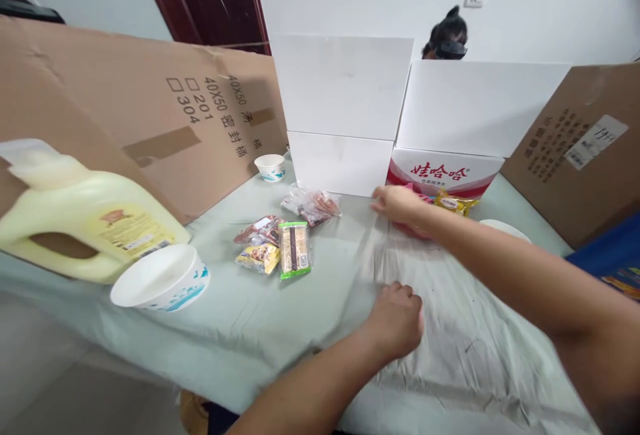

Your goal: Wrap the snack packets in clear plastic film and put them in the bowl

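My left hand is closed, knuckles up, low over the pale green tablecloth near the middle of the table. Its palm is hidden, so I cannot tell if anything is inside. Farther forward, my right hand reaches left in front of the white boxes, fingers partly bent and apart, with nothing visible in them. Behind and beneath its wrist lies a pink-red packet, partly covered by the arm. A yellow snack packet sits just right of that, against the red-and-white carton.
Left of my hands lie a green-edged wafer packet, a yellow snack bag, a brown packet and clear-wrapped snacks. Paper bowls and a large yellow jug stand left. White boxes and cardboard border the table; a person is behind.
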Tool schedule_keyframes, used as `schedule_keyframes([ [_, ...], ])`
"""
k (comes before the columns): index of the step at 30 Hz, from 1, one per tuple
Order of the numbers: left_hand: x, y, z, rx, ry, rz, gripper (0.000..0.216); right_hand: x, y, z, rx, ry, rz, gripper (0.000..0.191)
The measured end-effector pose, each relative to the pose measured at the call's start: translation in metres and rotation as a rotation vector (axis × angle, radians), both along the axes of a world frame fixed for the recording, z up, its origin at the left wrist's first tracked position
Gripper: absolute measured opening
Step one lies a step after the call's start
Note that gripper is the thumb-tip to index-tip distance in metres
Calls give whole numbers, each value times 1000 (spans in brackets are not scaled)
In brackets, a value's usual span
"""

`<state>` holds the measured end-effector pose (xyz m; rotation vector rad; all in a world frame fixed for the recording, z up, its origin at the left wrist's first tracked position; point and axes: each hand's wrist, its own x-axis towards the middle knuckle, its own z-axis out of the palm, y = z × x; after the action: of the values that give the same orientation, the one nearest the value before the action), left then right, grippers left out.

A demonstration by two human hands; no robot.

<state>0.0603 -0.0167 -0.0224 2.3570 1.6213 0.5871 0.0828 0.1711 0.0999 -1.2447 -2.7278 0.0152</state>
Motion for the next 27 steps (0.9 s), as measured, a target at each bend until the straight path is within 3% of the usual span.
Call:
schedule_keyframes([
  [3, -25, 11, 12, -126, -11, 282, 18, -66, -14, -41, -64, 63, 100, 73],
  [6, -48, 24, 16, -148, -27, 449, 27, -105, -15, -76, -101, 110, 104, 87],
  [11, -61, 33, 17, -150, -70, 542, 26, -110, -4, -97, -92, 158, 113, 54],
  [15, -59, 28, 23, -48, -129, 573, 25, -59, -11, -94, -19, 156, 141, 48],
  [20, -51, 21, 20, 430, -298, 476, 22, 61, -60, -103, 110, 49, 272, 37],
  [25, -30, 21, 0, 313, -166, 122, 18, 160, -119, -114, 198, 62, 341, 37],
  [27, -24, 21, -5, 321, -137, 84, 18, 191, -128, -113, 207, 126, 264, 30],
])
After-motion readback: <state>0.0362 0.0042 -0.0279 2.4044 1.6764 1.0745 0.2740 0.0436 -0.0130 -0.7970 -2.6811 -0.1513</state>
